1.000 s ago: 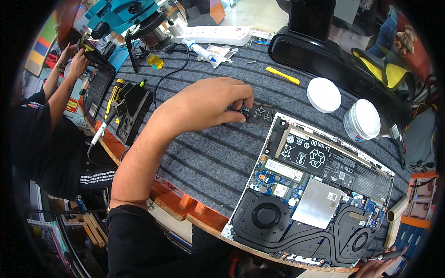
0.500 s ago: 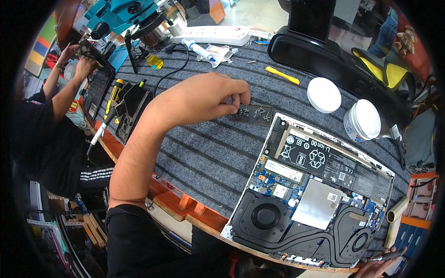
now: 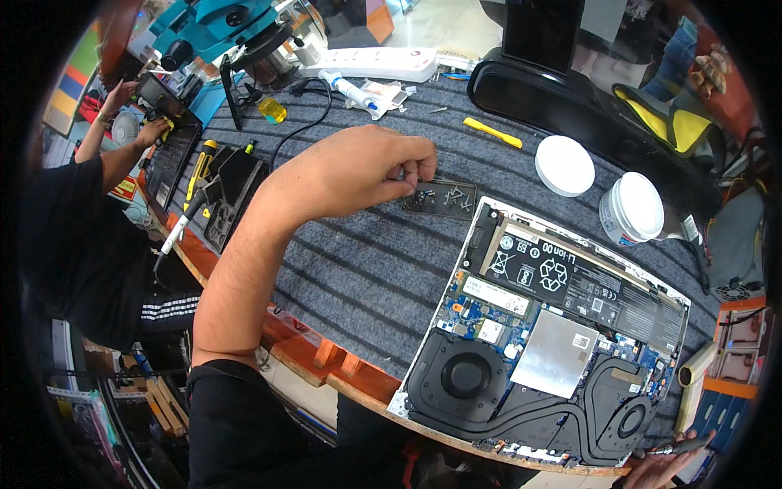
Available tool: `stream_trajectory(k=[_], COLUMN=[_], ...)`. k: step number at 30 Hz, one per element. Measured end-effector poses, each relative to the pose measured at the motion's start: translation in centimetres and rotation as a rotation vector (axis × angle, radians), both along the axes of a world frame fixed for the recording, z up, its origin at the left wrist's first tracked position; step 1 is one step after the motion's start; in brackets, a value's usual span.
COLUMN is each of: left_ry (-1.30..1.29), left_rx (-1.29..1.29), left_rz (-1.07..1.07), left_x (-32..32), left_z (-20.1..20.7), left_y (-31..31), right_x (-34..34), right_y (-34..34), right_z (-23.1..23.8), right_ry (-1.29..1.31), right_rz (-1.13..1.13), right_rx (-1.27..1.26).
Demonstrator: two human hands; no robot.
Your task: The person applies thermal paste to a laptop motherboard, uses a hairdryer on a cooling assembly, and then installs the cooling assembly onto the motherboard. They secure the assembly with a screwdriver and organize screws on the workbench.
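Note:
My left hand (image 3: 371, 167) hangs over a small dark tray (image 3: 448, 213) of loose screws (image 3: 458, 198), its fingers curled and pinched together. Whatever the fingertips hold, if anything, is hidden. To the right lies an opened laptop (image 3: 547, 346) with its bottom cover off, showing a black battery (image 3: 586, 285), two fans, a silver plate and blue circuit board. At the lower right, past the laptop's near corner, my right hand (image 3: 658, 471) is partly in view with a dark-handled screwdriver (image 3: 684, 447) lying across its closed fingers.
Beyond the laptop stand a white tub (image 3: 634, 208), a white lid (image 3: 564, 166) and a yellow pry tool (image 3: 493, 133). A power strip (image 3: 366, 63) and a teal microscope (image 3: 216, 28) are at the back. At left, a co-worker's hand (image 3: 153, 132) is over another laptop (image 3: 175, 151).
My left hand stays over the screw tray, its fingers barely shifted. The view has moved slightly. At left, the co-worker's hands have moved apart around the other laptop.

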State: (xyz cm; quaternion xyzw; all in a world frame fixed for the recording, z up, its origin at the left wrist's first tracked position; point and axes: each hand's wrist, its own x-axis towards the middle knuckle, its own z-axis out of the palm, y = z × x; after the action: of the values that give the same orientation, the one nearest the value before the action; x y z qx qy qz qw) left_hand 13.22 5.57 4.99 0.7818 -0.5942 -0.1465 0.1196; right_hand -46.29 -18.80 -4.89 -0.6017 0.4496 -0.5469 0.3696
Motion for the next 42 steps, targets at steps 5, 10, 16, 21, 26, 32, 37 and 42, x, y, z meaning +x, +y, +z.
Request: stream_trajectory(k=[5, 10, 16, 21, 26, 32, 37, 42], left_ry=[0.087, 0.403, 1.379, 1.696, 1.873, 1.922, 1.98, 2.049], left_rx=[-0.262, -0.636, -0.975, -0.995, -0.965, -0.981, -0.961, -0.953], left_rz=[0.107, 0.218, 0.05, 0.134, 0.277, 0.26, 0.246, 0.261], left_x=[-1.3, -8.7, -23.5, -29.9, -30.5, -31.2, -31.3, -31.1], left_z=[1.2, 0.7, -3.7, -6.2, -5.5, -6.3, -6.2, -6.2], left_y=[1.7, 5.7, 6.4, 5.8, 6.2, 7.0, 7.3, 7.5], right_x=[-0.8, 1.7, 4.9, 14.3, 15.0, 15.1, 15.6, 16.2], right_y=[-0.5, 0.3, 6.6, 15.3, 17.2, 18.2, 19.0, 19.6], right_z=[0.2, 0.8, 5.7, 6.9, 7.2, 7.5, 7.6, 7.6], right_ry=[-0.089, -0.226, -0.449, -0.522, -0.611, -0.63, -0.576, -0.59], right_rz=[0.072, 0.076, 0.492, 0.645, 0.689, 0.688, 0.717, 0.703], right_rx=[0.103, 0.029, -0.176, -0.136, -0.043, -0.066, -0.108, -0.095])
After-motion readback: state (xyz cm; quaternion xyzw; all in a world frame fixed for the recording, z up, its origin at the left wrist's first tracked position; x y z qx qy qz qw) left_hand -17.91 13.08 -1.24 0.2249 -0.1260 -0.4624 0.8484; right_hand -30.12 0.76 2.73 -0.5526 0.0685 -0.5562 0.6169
